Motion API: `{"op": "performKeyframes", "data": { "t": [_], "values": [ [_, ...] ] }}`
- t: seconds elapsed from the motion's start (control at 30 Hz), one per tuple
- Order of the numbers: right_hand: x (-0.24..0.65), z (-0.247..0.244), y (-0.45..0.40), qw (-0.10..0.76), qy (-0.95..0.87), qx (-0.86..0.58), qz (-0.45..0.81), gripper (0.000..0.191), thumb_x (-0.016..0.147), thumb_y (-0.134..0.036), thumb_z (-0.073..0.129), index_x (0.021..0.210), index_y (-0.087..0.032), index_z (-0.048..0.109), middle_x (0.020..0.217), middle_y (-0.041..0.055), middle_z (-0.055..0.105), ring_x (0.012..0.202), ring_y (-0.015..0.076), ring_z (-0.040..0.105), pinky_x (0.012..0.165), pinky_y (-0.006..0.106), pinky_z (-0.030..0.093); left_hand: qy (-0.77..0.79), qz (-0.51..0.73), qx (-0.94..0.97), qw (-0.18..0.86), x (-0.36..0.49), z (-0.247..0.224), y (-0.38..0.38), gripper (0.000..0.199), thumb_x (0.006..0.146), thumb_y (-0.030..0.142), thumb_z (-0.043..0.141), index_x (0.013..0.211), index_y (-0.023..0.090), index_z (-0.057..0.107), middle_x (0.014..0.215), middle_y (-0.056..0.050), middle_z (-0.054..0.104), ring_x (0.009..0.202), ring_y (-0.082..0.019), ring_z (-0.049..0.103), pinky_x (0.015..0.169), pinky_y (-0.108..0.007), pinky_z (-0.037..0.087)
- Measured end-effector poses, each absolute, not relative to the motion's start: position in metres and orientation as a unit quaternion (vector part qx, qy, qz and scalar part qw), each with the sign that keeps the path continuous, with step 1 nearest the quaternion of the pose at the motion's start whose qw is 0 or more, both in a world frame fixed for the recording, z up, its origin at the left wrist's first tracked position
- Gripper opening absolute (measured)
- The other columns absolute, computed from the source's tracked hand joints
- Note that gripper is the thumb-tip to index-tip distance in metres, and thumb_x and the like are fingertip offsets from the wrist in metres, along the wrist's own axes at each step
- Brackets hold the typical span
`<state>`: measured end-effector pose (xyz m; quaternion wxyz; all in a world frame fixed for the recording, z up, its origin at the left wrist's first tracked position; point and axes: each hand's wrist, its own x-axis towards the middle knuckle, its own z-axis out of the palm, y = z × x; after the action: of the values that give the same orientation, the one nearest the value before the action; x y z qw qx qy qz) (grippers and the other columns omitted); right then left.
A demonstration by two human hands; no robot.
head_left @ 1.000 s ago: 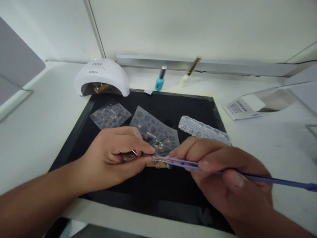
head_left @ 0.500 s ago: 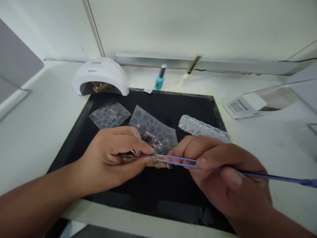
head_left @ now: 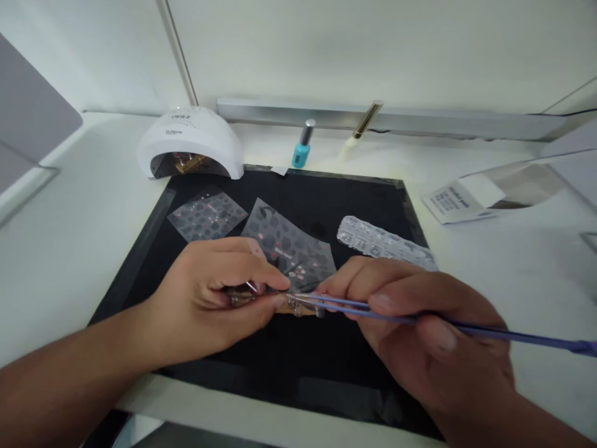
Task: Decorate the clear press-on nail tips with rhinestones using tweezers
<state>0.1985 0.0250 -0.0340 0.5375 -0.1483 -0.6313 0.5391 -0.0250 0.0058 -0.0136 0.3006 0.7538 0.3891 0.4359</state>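
My right hand is closed around blue-purple tweezers, whose slim tips reach left to the thumb and forefinger of my left hand. That hand is closed, thumb and forefinger pinched together, on a gold-coloured nail-tip stand with small metal holders. A shiny pinkish piece shows beneath its curled fingers. Whatever sits right at the tweezer tips is too small to make out. Just behind my hands lies a clear sticker sheet with small red and white designs; a second sticker sheet is further left.
A black mat covers the white table. Behind it stand a white nail lamp with a gold stand inside, a turquoise polish bottle and a gold-capped bottle. A clear compartment case and an opened white box lie right.
The tweezer arms have come closer together, and the tool's rear end has dipped slightly. My left hand and the stand stay almost where they were.
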Motion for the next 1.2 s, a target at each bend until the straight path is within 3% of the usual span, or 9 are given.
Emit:
{"op": "performKeyframes", "data": {
  "t": [0.47, 0.7, 0.97, 1.2],
  "values": [
    [0.194, -0.032, 0.028, 0.557, -0.599, -0.176, 0.548, 0.024, 0.096, -0.022, 0.054, 0.097, -0.022, 0.078, 0.070, 0.0054, 0.068, 0.065, 0.0199, 0.065, 0.064, 0.040, 0.059, 0.455, 0.445, 0.668, 0.385, -0.021, -0.013, 0.005, 0.012, 0.072, 0.013, 0.076, 0.085, 0.015, 0.077, 0.067, 0.001, 0.062, 0.058, -0.009, 0.059, 0.051, -0.019, 0.047],
    [0.193, -0.032, 0.029, 0.565, -0.560, -0.194, 0.575, 0.022, 0.094, -0.025, 0.057, 0.092, -0.023, 0.079, 0.067, 0.0059, 0.068, 0.064, 0.0221, 0.066, 0.063, 0.041, 0.058, 0.459, 0.441, 0.668, 0.386, -0.023, -0.018, 0.007, 0.018, 0.072, 0.015, 0.077, 0.089, 0.016, 0.077, 0.069, 0.000, 0.062, 0.061, -0.011, 0.059, 0.050, -0.021, 0.046],
    [0.192, -0.033, 0.033, 0.586, -0.532, -0.202, 0.576, 0.020, 0.092, -0.024, 0.059, 0.089, -0.023, 0.078, 0.063, 0.0038, 0.066, 0.058, 0.0199, 0.062, 0.056, 0.037, 0.054, 0.471, 0.461, 0.653, 0.374, -0.030, -0.018, 0.012, 0.021, 0.070, 0.014, 0.079, 0.090, 0.018, 0.077, 0.071, 0.002, 0.062, 0.066, -0.010, 0.060, 0.059, -0.021, 0.048],
    [0.199, -0.043, 0.045, 0.567, -0.539, -0.234, 0.578, 0.015, 0.088, -0.026, 0.065, 0.083, -0.020, 0.078, 0.060, 0.0027, 0.067, 0.053, 0.0171, 0.061, 0.051, 0.031, 0.047, 0.573, 0.388, 0.644, 0.327, -0.049, -0.030, 0.039, 0.020, 0.077, 0.030, 0.074, 0.093, 0.018, 0.076, 0.075, -0.001, 0.068, 0.066, -0.013, 0.061, 0.061, -0.025, 0.048]
  ]
}}
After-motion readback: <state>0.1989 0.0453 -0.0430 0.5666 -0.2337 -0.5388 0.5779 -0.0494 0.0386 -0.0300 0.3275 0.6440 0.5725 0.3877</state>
